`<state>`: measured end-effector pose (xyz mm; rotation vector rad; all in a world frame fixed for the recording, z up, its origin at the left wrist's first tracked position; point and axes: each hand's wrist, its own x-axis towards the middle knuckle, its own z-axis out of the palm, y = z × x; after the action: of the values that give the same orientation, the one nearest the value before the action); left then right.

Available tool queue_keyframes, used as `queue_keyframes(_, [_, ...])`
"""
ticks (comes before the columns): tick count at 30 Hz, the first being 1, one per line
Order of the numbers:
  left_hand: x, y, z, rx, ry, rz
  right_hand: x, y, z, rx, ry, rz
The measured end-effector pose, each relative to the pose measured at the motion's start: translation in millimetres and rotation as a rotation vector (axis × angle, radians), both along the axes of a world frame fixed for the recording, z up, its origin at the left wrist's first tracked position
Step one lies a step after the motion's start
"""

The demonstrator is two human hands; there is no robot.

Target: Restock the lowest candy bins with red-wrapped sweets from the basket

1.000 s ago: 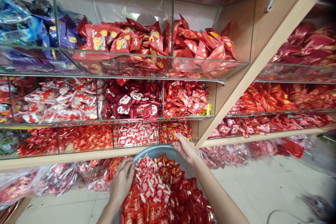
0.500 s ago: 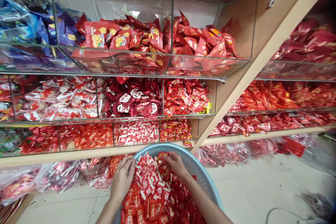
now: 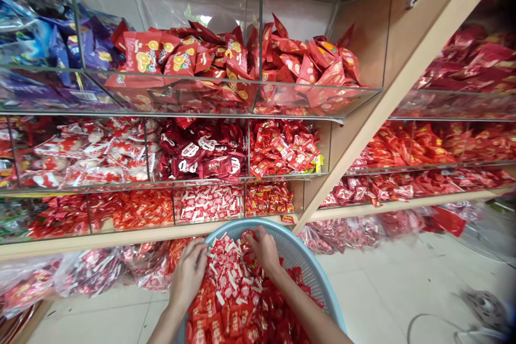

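Note:
A round blue plastic basket [image 3: 296, 247] holds red-and-white wrapped candies [image 3: 229, 271] in its upper left part. Larger red packets [image 3: 234, 320] lie below them, and dark red shiny ones [image 3: 298, 285] are on the right. My left hand [image 3: 191, 266] grips the basket's left rim with its fingers bent over the edge. Reaching into the basket, my right hand [image 3: 264, 250] has its curled fingers down among the dark red candies near the far side. Its fingertips are partly hidden by the hand and the wrappers.
Beyond the basket stands a wooden shelf [image 3: 121, 237] with clear dividers and bins of wrapped sweets [image 3: 209, 201]. Plastic bags of candy [image 3: 92, 271] lie under it on the tiled floor [image 3: 374, 290]. A slanted wooden post [image 3: 363, 118] rises at the right. A cable [image 3: 423, 316] lies at the lower right.
My right hand has moved slightly left and turned more upright, its fingers lower among the candies. My left hand stays at the rim. The view has shifted slightly.

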<state>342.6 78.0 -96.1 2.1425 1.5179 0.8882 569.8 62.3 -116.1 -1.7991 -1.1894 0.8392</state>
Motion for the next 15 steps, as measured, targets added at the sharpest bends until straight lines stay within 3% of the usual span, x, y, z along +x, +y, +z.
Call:
queue_keyframes(8, [0, 1, -0.8, 0.017, 0.007, -0.004, 46, -10, 25.0, 0.119, -0.109, -0.016])
queue_keyframes(15, [1, 0, 1.2, 0.022, 0.012, -0.004, 50, -28, 6.5, 0.065, -0.189, 0.063])
